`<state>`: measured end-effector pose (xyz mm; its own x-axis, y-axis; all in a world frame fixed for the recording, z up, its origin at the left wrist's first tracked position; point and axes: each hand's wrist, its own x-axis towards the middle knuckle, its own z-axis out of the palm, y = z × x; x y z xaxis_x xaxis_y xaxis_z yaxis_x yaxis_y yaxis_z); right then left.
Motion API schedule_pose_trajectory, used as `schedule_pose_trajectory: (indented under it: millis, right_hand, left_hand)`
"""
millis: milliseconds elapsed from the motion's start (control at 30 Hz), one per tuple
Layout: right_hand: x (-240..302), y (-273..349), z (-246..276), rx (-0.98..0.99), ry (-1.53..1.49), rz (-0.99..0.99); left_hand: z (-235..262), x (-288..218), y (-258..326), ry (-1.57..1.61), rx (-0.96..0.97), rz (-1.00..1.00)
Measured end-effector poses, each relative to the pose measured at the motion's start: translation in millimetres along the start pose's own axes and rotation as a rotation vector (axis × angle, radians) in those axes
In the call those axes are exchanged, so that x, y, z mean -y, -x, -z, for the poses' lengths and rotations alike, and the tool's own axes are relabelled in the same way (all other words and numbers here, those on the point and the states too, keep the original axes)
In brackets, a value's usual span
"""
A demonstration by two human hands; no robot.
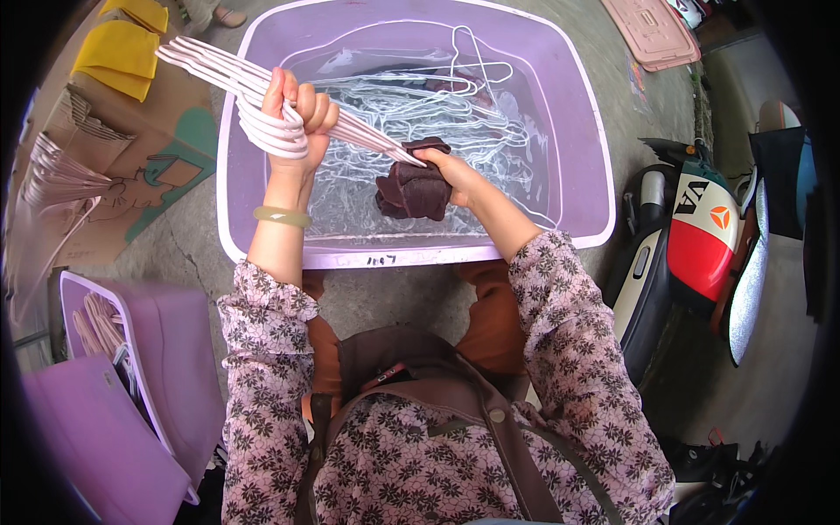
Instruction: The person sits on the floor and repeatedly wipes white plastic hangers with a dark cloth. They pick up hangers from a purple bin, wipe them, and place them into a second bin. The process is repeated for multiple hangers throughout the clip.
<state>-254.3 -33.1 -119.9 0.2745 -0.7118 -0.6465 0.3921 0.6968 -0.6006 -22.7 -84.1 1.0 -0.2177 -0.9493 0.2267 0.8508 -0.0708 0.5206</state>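
My left hand (296, 118) is closed around a bunch of white plastic hangers (229, 77), held up over the left side of a large purple tub (577, 122). A green bangle (282, 216) sits on that wrist. My right hand (451, 171) grips a wet dark maroon cloth (411, 185) pressed against the lower end of the hanger bunch. The tub holds water with several more white hangers (437, 105) lying in it.
A second purple tub (166, 350) with hangers stands at lower left beside a purple lid (87, 446). Cardboard (131, 166), more hangers (54, 175) and yellow pieces (118, 52) lie at left. A red and white scooter (691, 236) is parked at right. A pink lid (652, 33) lies behind.
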Motion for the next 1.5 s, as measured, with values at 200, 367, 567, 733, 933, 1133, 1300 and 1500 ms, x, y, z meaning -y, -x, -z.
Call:
schedule_pose_trajectory:
  millis: [200,367,567,733,933,1133,1300,1500]
  right_hand:
    - [23,23,9,-0.345,1.298,0.386]
    - [86,78,-56,0.069,0.205,0.563]
    - [127,74,-79,0.142,-0.065,0.608]
    - [102,72,-111,-0.008,-0.151,0.684]
    - [79,79,-140,-0.001,-0.266,0.752]
    - [97,115,-200,0.217,-0.157,0.98]
    - [80,106,-278,0.351,-0.213,0.919]
    - [-7,30,-370,0.452,-0.275,0.557]
  left_hand:
    - [-16,-4,2,-0.247,-0.274,0.218]
    - [-26,12,-3,-0.553,-0.049,0.62]
    - [-48,0,-14,-0.814,0.275,0.921]
    - [-51,-53,13,-0.724,0.355,0.56]
    - [-23,-89,52,-0.538,0.251,0.359]
    - [-51,-132,70,-0.481,0.409,0.074]
    - [-95,-205,103,-1.063,0.274,-0.277]
    - [-21,-265,150,-1.22,-0.347,-0.387]
